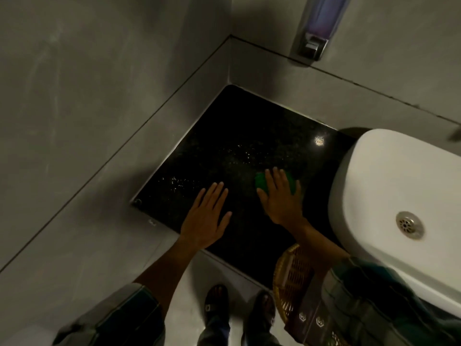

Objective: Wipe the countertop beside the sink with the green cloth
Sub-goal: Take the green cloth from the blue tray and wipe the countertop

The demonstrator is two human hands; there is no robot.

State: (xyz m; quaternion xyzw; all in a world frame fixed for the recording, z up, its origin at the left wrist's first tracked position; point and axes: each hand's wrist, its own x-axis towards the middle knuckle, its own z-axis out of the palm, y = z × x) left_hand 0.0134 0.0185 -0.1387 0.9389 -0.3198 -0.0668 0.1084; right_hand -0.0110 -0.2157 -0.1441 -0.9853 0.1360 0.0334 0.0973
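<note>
Green cloth (pixel 274 182) lies flat on the dark countertop (pixel 232 136), pinned under the spread fingers (pixel 272 176) of our right hand (pixel 280 198), close to the white sink (pixel 389 186). Our left hand (pixel 205 216) rests beside it, fingers open and flat on the stone, holding nothing. Wiping looks underway near the front edge; we judge that the far corner by the walls, where bright specks show, is left to do.
</note>
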